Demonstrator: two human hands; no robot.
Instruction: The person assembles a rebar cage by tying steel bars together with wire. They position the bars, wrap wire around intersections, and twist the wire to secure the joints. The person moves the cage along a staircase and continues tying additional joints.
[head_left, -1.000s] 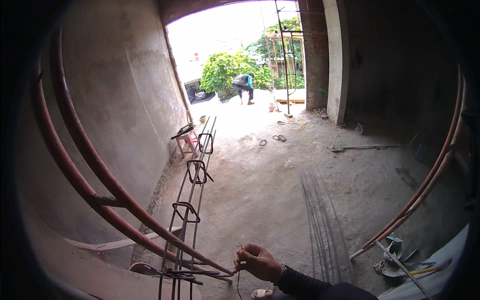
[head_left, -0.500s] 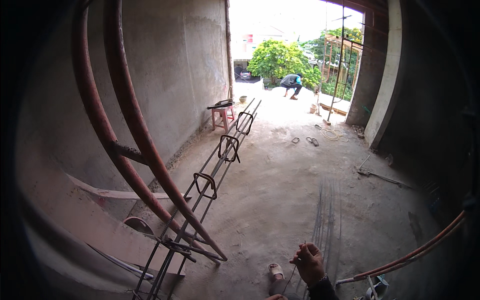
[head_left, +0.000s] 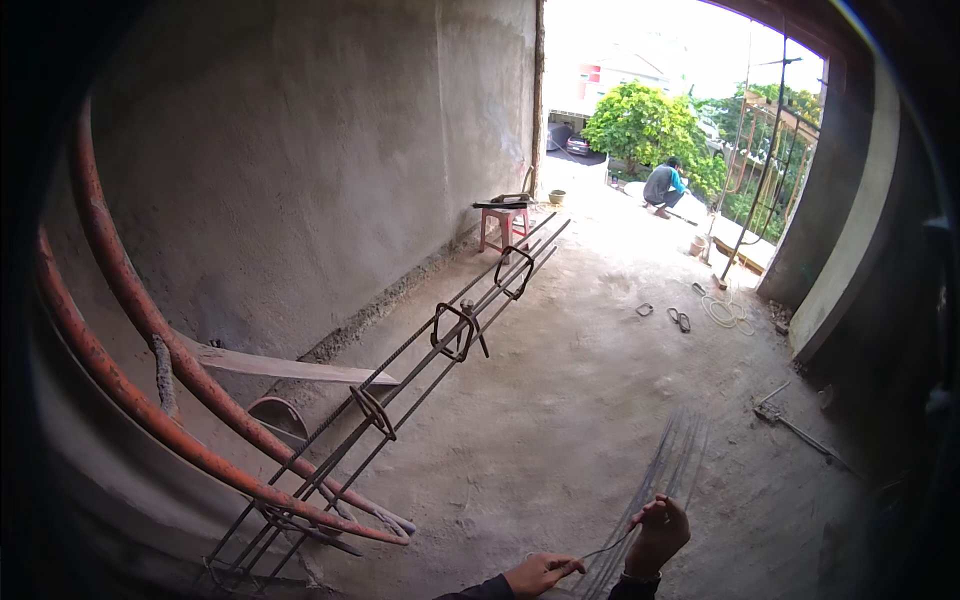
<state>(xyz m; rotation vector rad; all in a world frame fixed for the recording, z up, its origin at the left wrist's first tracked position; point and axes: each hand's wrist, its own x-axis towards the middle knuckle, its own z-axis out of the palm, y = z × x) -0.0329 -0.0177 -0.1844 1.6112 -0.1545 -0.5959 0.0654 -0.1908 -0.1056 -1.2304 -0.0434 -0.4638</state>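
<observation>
My left hand (head_left: 541, 574) and my right hand (head_left: 660, 537) are low in the view, both closed. A thin, dark, slightly bent wire (head_left: 607, 548) spans between them, its ends pinched in the fingers. Beyond my hands, and partly hidden by the right one, a bundle of long thin rods (head_left: 668, 455) lies on the floor. To the left runs a long rebar cage (head_left: 410, 385) of several ribbed bars. Square stirrups, among them a middle one (head_left: 455, 333), ring its bars at intervals.
Orange-red curved pipes (head_left: 190, 370) cross the cage's near end. A pink stool (head_left: 503, 228) stands by the left wall. Loose stirrups (head_left: 679, 319), a coiled hose (head_left: 725, 312) and a long-handled tool (head_left: 800, 430) lie on the floor. A person (head_left: 662, 187) squats near the opening.
My view has swung left, so the scene sits farther right. The left hand has come up fully into view, with the wire now stretched between both hands. The distant person has squatted lower.
</observation>
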